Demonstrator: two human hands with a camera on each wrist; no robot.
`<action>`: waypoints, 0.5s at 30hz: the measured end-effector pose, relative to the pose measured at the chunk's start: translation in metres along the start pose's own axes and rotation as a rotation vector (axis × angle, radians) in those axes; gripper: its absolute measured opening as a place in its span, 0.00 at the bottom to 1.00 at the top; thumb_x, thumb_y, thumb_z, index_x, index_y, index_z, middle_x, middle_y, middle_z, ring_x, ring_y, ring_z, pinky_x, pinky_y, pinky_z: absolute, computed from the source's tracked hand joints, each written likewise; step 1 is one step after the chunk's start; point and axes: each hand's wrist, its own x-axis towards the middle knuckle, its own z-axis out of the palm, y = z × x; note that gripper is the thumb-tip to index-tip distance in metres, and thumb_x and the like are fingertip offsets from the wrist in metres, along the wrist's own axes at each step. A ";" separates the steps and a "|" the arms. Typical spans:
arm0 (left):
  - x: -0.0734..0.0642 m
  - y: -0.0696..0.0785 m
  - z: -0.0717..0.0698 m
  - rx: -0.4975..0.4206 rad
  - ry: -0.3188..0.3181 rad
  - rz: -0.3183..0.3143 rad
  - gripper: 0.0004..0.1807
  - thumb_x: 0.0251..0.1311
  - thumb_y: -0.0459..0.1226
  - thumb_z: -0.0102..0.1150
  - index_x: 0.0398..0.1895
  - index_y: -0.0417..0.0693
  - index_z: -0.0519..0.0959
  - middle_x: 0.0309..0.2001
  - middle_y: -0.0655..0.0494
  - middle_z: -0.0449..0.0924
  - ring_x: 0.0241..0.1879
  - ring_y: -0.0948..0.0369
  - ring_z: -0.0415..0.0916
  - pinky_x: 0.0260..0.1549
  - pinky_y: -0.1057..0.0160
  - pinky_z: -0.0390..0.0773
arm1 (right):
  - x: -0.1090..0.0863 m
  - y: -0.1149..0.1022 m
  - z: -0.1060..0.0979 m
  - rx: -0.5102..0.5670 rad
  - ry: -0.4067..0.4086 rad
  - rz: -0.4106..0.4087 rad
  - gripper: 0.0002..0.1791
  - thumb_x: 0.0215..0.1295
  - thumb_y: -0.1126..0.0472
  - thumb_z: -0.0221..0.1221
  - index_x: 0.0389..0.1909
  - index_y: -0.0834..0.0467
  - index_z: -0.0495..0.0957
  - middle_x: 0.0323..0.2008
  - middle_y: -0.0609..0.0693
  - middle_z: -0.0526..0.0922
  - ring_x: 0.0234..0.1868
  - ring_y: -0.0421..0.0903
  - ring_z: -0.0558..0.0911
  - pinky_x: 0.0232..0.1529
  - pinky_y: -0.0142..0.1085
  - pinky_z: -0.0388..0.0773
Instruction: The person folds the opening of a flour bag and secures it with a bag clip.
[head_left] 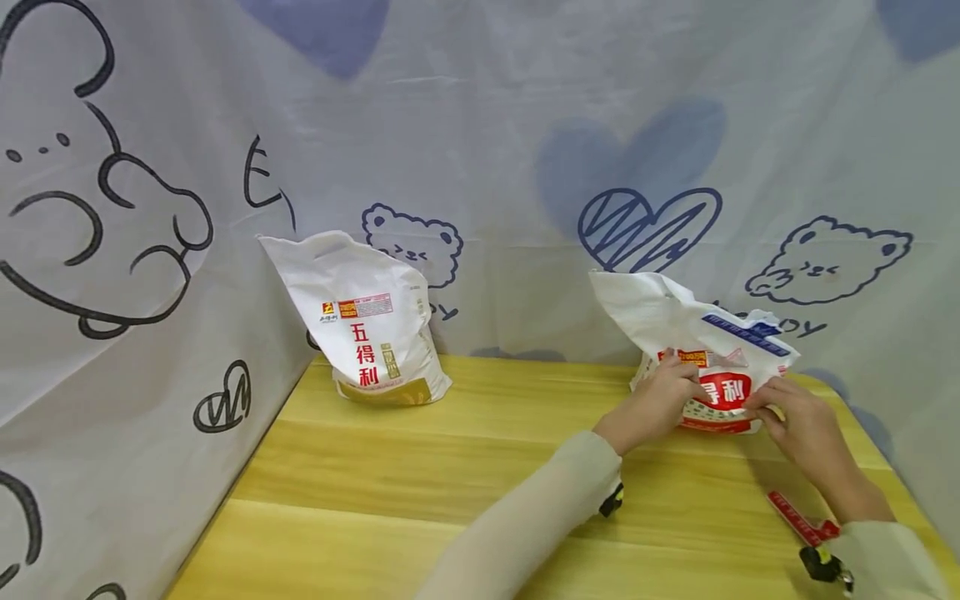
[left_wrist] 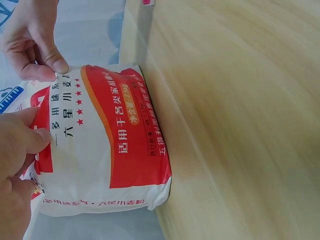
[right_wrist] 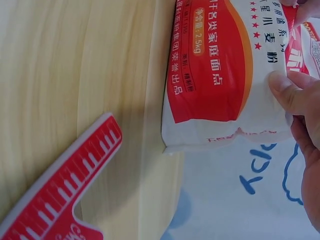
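A white and red flour bag, marked 2.5kg, stands at the back right of the wooden table. Its upper part is creased and leans toward the left, with a blue printed strip near the top. My left hand pinches the upper front of the bag between thumb and fingers. On the bag's right side, my right hand pinches the same upper part. The red lower face of the bag shows in the left wrist view. Thumb and fingers of the right hand grip the bag's edge in the right wrist view.
A second white flour bag with a gold base stands at the back left. A flat red piece with white bars lies on the table near my right forearm. A printed cloth hangs behind and along the left.
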 end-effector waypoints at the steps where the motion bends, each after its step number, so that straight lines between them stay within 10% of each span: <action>1: 0.004 0.001 0.000 -0.005 -0.012 -0.001 0.19 0.70 0.31 0.60 0.54 0.65 0.87 0.55 0.66 0.79 0.65 0.65 0.69 0.77 0.60 0.45 | 0.000 0.003 -0.002 -0.002 0.003 0.003 0.21 0.40 0.83 0.74 0.24 0.55 0.81 0.30 0.48 0.82 0.33 0.50 0.77 0.39 0.21 0.67; 15: 0.015 0.003 0.003 -0.065 -0.018 -0.028 0.20 0.68 0.30 0.62 0.54 0.66 0.87 0.55 0.66 0.77 0.67 0.65 0.67 0.77 0.62 0.43 | 0.000 0.012 -0.003 -0.017 0.030 0.007 0.20 0.39 0.82 0.75 0.23 0.56 0.81 0.28 0.48 0.81 0.32 0.48 0.76 0.38 0.25 0.69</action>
